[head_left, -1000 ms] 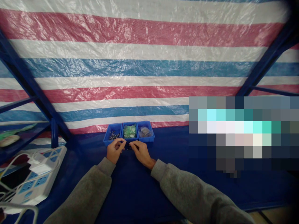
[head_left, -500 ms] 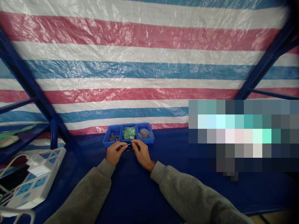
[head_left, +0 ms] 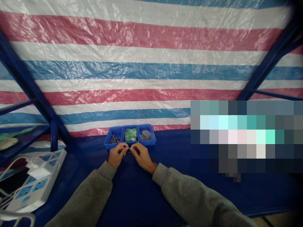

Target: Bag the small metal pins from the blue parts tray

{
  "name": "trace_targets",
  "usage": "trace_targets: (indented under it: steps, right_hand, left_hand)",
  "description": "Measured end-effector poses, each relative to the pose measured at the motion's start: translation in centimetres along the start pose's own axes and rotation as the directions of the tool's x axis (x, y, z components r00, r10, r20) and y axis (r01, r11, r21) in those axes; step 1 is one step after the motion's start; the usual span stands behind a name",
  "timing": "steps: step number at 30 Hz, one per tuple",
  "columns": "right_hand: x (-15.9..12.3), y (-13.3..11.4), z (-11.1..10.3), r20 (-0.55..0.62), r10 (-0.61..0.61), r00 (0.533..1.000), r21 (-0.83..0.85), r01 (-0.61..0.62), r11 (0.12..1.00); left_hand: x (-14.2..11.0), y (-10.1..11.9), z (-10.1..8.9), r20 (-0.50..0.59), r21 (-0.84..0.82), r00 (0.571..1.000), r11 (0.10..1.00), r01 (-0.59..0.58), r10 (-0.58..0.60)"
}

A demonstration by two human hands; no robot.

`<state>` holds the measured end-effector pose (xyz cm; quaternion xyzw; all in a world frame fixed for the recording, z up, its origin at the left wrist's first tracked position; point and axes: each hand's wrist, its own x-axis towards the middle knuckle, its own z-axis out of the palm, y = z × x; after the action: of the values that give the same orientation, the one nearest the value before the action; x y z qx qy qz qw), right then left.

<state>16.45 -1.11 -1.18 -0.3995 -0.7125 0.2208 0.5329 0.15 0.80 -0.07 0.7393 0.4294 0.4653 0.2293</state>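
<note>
My left hand (head_left: 117, 154) and my right hand (head_left: 142, 155) meet fingertip to fingertip just in front of the bins. Both are closed in a pinch on a small, thin, light-coloured piece (head_left: 129, 148), too small to name. Beneath the fingertips a small dark slim item (head_left: 129, 152) lies on the blue table, partly hidden. Behind my hands stand three joined blue bins. Small dark and silvery slim parts (head_left: 115, 138) fill the left bin, green-and-white packets (head_left: 131, 134) the middle one, and clear plastic bags (head_left: 146, 135) the right one.
A white power strip (head_left: 44, 189) with plugs and cables lies at the left. Blue frame posts (head_left: 40, 91) rise on both sides. A striped plastic sheet (head_left: 142, 72) hangs behind the table (head_left: 142, 195). A blurred-out area covers the right side.
My right fingertips have moved slightly left and down, closer to my left ones. More of the dark item under them is now hidden. The bins have not moved.
</note>
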Motion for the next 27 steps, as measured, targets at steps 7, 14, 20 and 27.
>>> trace_targets:
  steps: [7,14,20,27]
  right_hand:
    - [0.1,-0.3,-0.4,-0.029,0.007,1.000,0.014,-0.007,1.000]
    - [0.3,0.0,-0.4,0.006,0.000,1.000,0.007,-0.001,1.000]
    - [0.3,-0.1,-0.3,-0.007,0.002,1.000,0.026,-0.002,1.000]
    - [0.2,0.0,-0.2,-0.005,-0.017,1.000,0.015,0.017,1.000]
  left_hand:
    - [0.1,-0.3,0.0,-0.008,-0.020,1.000,0.999,0.028,-0.028]
    - [0.0,0.2,0.0,0.056,0.010,0.998,1.000,0.012,-0.013]
    - [0.0,1.0,0.0,0.061,-0.106,0.995,0.991,0.083,-0.077]
    - [0.1,0.7,0.0,0.040,-0.192,0.988,0.970,0.152,-0.147]
